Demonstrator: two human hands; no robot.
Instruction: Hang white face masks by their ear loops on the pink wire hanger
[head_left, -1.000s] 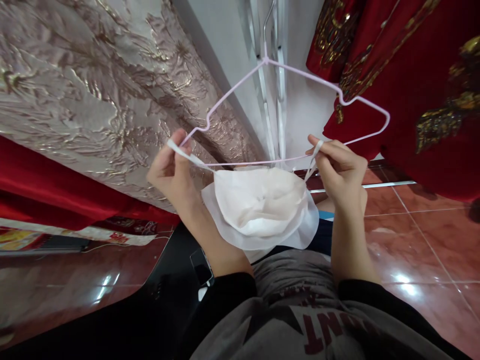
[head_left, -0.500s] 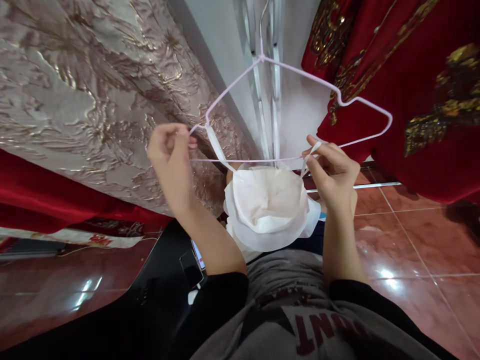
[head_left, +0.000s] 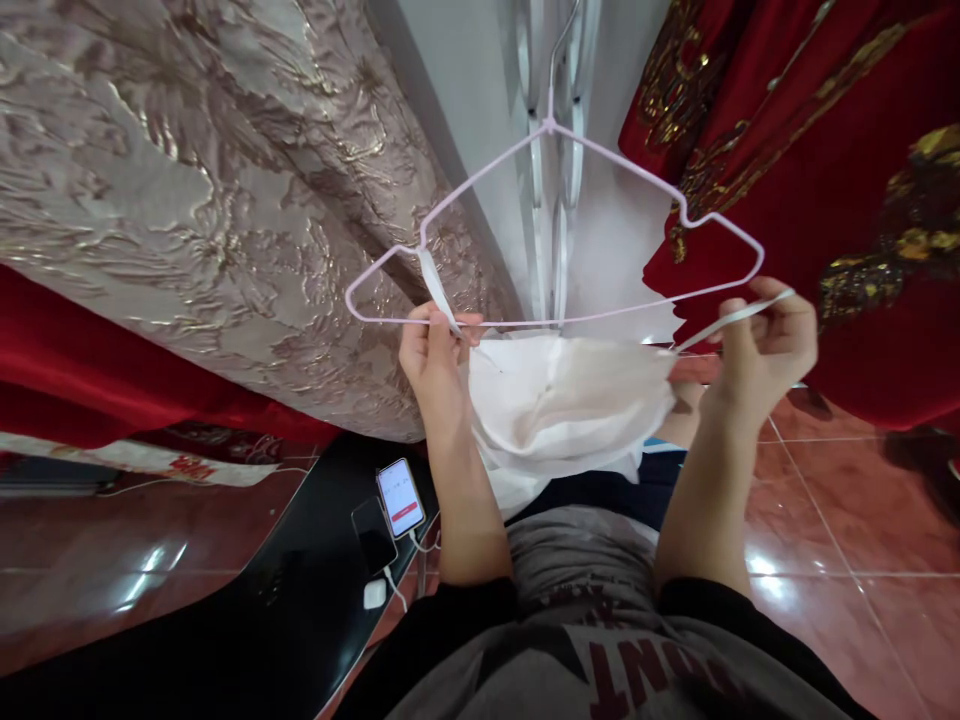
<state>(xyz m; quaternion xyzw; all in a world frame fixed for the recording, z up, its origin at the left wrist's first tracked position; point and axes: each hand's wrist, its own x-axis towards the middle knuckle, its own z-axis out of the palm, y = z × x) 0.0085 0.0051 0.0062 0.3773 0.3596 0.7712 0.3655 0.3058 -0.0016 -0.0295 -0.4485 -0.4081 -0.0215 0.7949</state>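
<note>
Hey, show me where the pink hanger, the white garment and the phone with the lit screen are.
Pink hanger (head_left: 550, 125): head view, on the joint below its hook.
White garment (head_left: 581, 395): head view, mid-cloth.
Phone with the lit screen (head_left: 401, 495): head view, on its screen.

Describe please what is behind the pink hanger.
Behind the pink hanger: pale patterned fabric, a white surface with shiny strips, gold-decorated red fabric. What the left hand covers cannot be seen.

Gap open thru hanger (head_left: 550, 125) — brocade cloth (head_left: 225, 210) behind L end, red garment (head_left: 795, 240) behind R.
</note>
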